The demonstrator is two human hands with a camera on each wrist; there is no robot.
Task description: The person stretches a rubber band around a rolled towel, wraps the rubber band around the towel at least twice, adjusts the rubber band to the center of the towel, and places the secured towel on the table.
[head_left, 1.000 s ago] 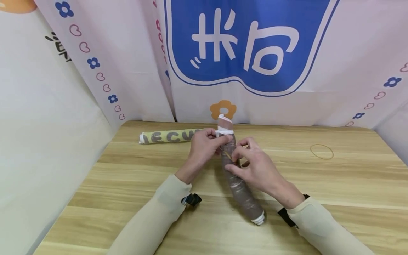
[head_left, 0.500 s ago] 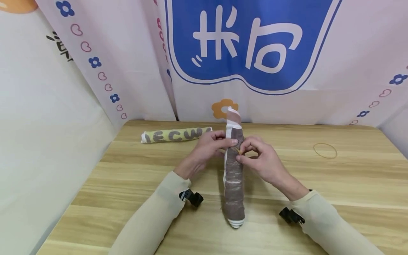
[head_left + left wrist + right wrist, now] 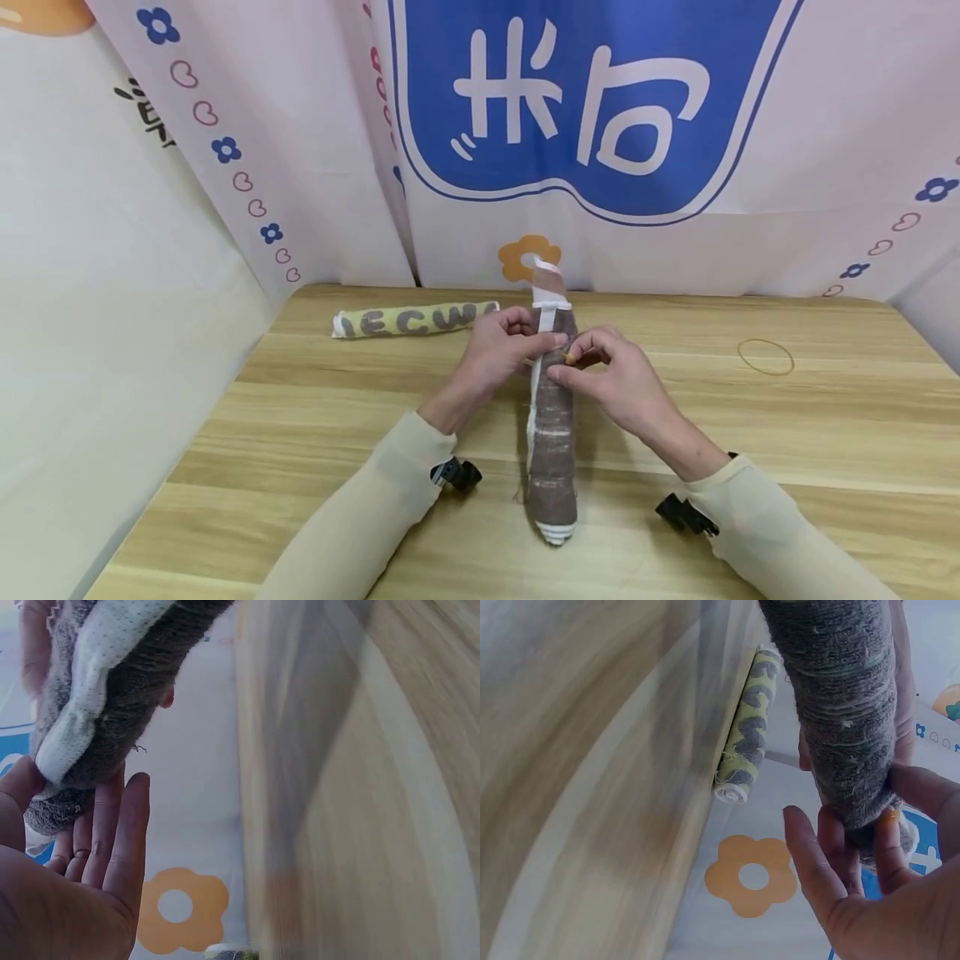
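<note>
Banding, apparently: partly closed left hand (image 3: 497, 347) grips a grey-brown, white-striped cloth roll (image 3: 552, 454); right hand (image 3: 621, 375) pinches a thin yellow rubber band (image 3: 570, 358); next move requires snug seating.

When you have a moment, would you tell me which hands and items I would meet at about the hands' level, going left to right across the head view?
Going by their middles: yellow roll with dark lettering, left hand, brown roll, right hand, loose rubber band.
</note>
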